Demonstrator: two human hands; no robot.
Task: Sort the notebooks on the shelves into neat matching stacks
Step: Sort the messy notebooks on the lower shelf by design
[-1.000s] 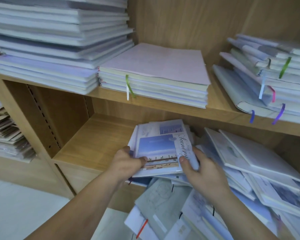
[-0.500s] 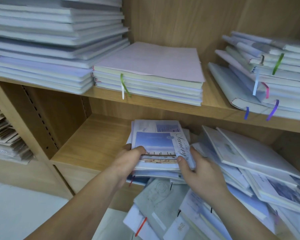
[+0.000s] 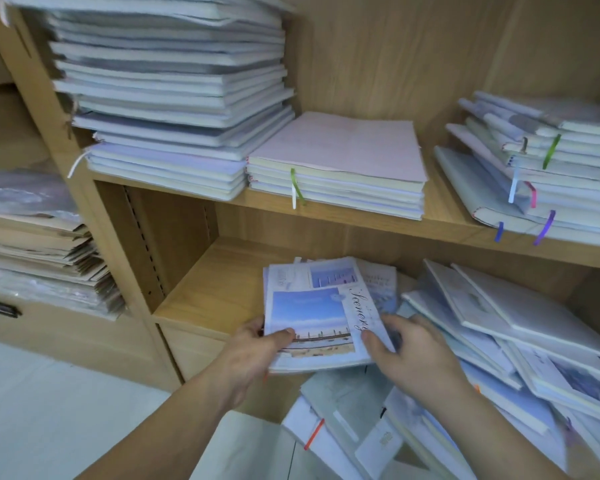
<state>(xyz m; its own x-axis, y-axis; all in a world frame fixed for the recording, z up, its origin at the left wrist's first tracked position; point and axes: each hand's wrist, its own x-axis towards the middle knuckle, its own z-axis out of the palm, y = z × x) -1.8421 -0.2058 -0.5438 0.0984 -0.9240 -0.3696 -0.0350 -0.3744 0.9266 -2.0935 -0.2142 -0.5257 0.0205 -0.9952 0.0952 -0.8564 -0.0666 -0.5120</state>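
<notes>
A small stack of scenery notebooks (image 3: 312, 306), sky photo and script lettering on the top cover, lies on the lower shelf (image 3: 219, 289). My left hand (image 3: 257, 351) grips the stack's near left corner, thumb on the cover. My right hand (image 3: 413, 351) holds its right edge, thumb on the cover, fingers hidden beneath. To the right, a messy heap of pale notebooks (image 3: 499, 341) leans and spills over the shelf front.
On the upper shelf (image 3: 440, 226) stand a tall pile of blue-white notebooks (image 3: 174, 98), a low pink-topped stack (image 3: 340, 164) and a skewed stack with coloured ribbons (image 3: 541, 174). Brown envelopes (image 3: 39, 244) fill the unit at left. More notebooks (image 3: 354, 427) lie below.
Both hands have kept hold of the scenery stack and squared it; it now sits straighter on the shelf. The camera view has tilted up and shifted a little.
</notes>
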